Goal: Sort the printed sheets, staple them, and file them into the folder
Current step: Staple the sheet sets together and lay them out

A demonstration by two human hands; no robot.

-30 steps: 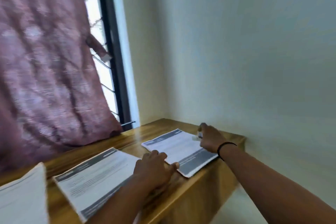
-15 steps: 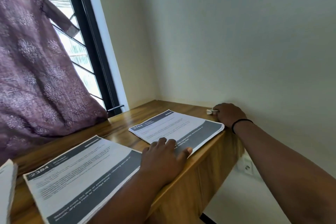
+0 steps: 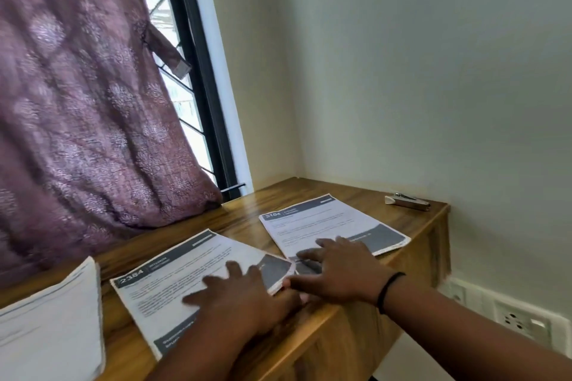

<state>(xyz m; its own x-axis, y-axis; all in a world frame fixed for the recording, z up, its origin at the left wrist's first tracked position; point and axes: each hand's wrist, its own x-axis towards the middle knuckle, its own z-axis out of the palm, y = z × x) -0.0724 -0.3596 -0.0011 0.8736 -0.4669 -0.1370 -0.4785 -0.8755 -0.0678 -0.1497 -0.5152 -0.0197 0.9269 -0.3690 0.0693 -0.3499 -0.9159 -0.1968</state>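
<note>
1. Head view looks down on a wooden desk [image 3: 365,322] set in a room corner, with both bare hands over printed sheets.
2. Left hand [image 3: 244,297] lies flat, fingers straight and spread, on the sheet headed 2384 [image 3: 173,281]; it grasps nothing. This hand is motion-blurred.
3. Sheet 2384 sits near the desk's front edge, angled; its right corner is lifted slightly off the wood, just beside the right hand's thumb.
4. Right hand [image 3: 337,269] rests with relaxed, extended fingers on the lower left part of the sheet headed 3104 [image 3: 325,223]; fingers are released, not curled round anything. A black band [image 3: 388,291] circles that wrist.
5. Sheet 3104 lies further right and back on the desk, its dark footer band reaching the front edge. Both sheets look like thin stacks, though the number of pages cannot be told.
6. A metal stapler [image 3: 407,202] lies alone at the desk's far right corner, near the wall, well apart from both hands.
7. Another white paper stack [image 3: 52,325] lies at the left end of the desk, partly cut off by the frame.
8. A mauve patterned curtain [image 3: 80,102] hangs over the window [image 3: 185,49] behind the desk, its hem touching the desktop.
9. White wall sockets [image 3: 513,318] sit low on the right wall, below desk level.
</note>
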